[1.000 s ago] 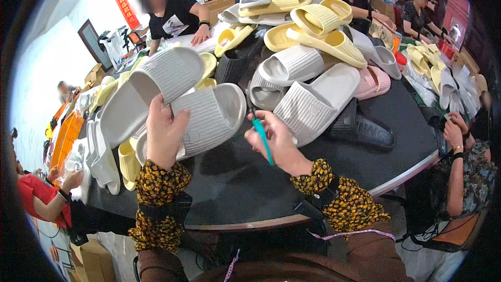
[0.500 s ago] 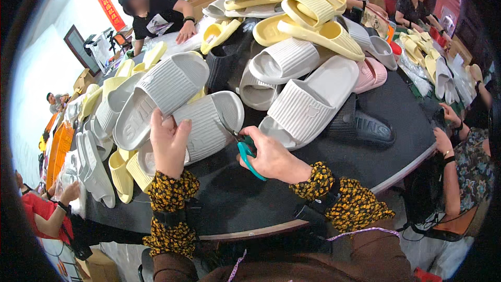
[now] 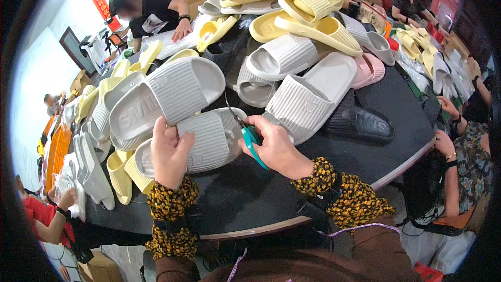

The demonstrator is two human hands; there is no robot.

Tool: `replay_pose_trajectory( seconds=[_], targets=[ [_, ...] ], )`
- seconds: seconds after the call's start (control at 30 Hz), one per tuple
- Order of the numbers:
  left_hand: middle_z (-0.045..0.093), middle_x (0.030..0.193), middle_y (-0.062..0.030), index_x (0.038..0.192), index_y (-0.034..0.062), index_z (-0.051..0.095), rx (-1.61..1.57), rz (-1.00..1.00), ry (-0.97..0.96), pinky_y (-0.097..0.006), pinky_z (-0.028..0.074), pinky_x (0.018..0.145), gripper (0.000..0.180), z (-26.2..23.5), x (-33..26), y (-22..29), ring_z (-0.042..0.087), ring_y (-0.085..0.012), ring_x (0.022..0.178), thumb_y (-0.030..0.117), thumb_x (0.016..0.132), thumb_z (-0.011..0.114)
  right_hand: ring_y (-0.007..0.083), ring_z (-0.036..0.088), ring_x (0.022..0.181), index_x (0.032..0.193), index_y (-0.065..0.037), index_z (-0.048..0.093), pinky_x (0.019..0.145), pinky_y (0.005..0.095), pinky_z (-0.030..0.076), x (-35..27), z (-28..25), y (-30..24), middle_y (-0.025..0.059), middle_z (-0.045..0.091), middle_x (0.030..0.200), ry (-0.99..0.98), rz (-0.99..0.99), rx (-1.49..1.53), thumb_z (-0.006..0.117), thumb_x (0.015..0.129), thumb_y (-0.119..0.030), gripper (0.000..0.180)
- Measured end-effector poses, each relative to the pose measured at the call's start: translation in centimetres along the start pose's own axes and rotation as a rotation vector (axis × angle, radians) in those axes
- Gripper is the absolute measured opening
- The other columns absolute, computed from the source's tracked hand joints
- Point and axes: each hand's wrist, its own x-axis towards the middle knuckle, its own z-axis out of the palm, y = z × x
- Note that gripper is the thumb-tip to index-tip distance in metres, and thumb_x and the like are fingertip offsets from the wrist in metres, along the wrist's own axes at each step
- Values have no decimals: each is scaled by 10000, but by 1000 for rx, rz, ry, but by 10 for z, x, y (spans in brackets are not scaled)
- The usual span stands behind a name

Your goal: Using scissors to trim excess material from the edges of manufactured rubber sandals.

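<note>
A light grey slide sandal [image 3: 180, 87] with a ribbed strap is tilted up in front of me. My left hand [image 3: 171, 152] grips its lower edge, fingers going under the sole and thumb sticking out. My right hand [image 3: 275, 147] holds scissors [image 3: 251, 140] with teal handles. Their dark blades point up and away, close to the raised slide's right end. Beneath that slide lies a second grey slide [image 3: 206, 141] on the black tabletop. Whether the blade tips touch either slide, I cannot tell.
A tall heap of slides fills the table's middle, with yellow slides [image 3: 318, 28] on top and a grey slide [image 3: 313, 96] at its near side. A black slide [image 3: 360, 120] lies to the right, a pink slide [image 3: 368, 70] behind it. Co-workers surround the table.
The raised grey slide has shifted to the right and now lies more level. The scissors' blades have swung upward. A co-worker at the far left has bent lower.
</note>
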Motion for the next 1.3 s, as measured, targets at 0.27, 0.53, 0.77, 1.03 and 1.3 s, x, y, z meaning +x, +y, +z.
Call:
replay_pose_trajectory(
  seconds=[0.27, 0.53, 0.77, 1.03, 1.3],
  targets=[
    [578, 1122, -124, 1233, -51, 374, 22, -24, -39, -262, 438, 900, 438, 9, -4, 2, 562, -161, 1051, -128, 815, 481, 285, 651, 705, 1100, 10, 498, 625, 378, 489, 2, -1, -5, 178, 623, 741, -15, -19, -78, 685, 776, -180, 419],
    [585, 1105, -118, 1231, -38, 402, 105, -125, -141, -247, 471, 848, 451, 16, -9, -3, 579, -146, 1021, -125, 801, 505, 284, 654, 729, 1098, 15, 505, 637, 374, 491, 2, 1, 1, 186, 630, 771, 17, -17, -39, 689, 772, -180, 422],
    [587, 1107, -119, 1248, -29, 394, 24, -133, -150, -251, 472, 848, 464, 16, -10, -2, 583, -150, 1010, -122, 808, 508, 283, 654, 731, 1094, 24, 511, 636, 363, 492, 2, 1, -1, 193, 629, 783, 23, -20, 11, 686, 772, -176, 417],
    [588, 1105, -126, 1254, -28, 382, 48, -122, -141, -254, 475, 843, 478, 14, -9, -5, 587, -157, 1007, -114, 803, 513, 289, 652, 764, 1100, 20, 511, 660, 370, 491, 3, 3, 3, 202, 628, 821, 21, -33, 22, 677, 779, -188, 417],
    [590, 1097, -128, 1249, -33, 382, 22, -132, -128, -254, 481, 824, 480, 15, -8, -13, 589, -159, 995, -118, 796, 513, 305, 645, 778, 1120, 16, 497, 672, 378, 487, 3, 2, 2, 212, 623, 835, 8, -25, 60, 677, 778, -191, 438]
  ],
)
